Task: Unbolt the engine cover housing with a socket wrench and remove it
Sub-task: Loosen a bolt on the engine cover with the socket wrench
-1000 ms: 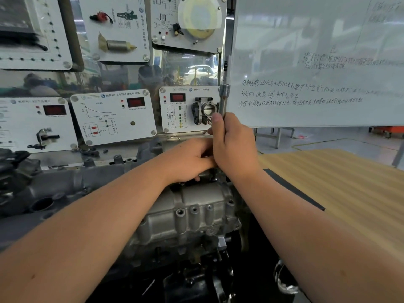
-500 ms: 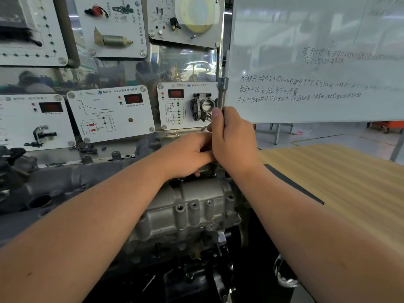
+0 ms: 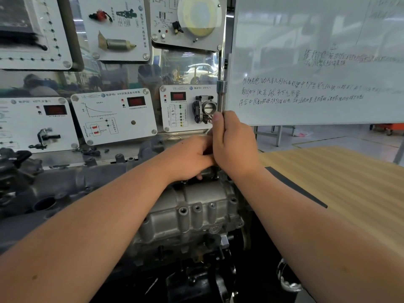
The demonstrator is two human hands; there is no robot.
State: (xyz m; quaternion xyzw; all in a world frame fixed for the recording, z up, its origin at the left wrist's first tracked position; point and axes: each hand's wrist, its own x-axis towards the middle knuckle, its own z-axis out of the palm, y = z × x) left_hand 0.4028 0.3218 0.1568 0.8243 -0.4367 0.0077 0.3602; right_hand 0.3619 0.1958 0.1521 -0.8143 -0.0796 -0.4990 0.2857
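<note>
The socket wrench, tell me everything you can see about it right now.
The socket wrench is a slim, shiny metal shaft standing almost upright, with a thicker collar near its visible top, in front of the whiteboard's left edge. The right hand grips its middle, thumb up along the shaft. The left hand curls in beside the lower end, just above the engine cover housing. Its tip and any bolt are hidden behind the hands.

Pretty clearly an auto-tech training workshop: wall of demo panels [image 3: 113, 115] at 10 o'clock with red digital readouts, wiring diagrams and mounted parts like a throttle body [image 3: 204, 109], a handwritten whiteboard [image 3: 317, 62] at 1 o'clock, bare engine [image 3: 190, 213] dead centre on a stand, wooden bench [image 3: 349, 182] at 3 o'clock
</note>
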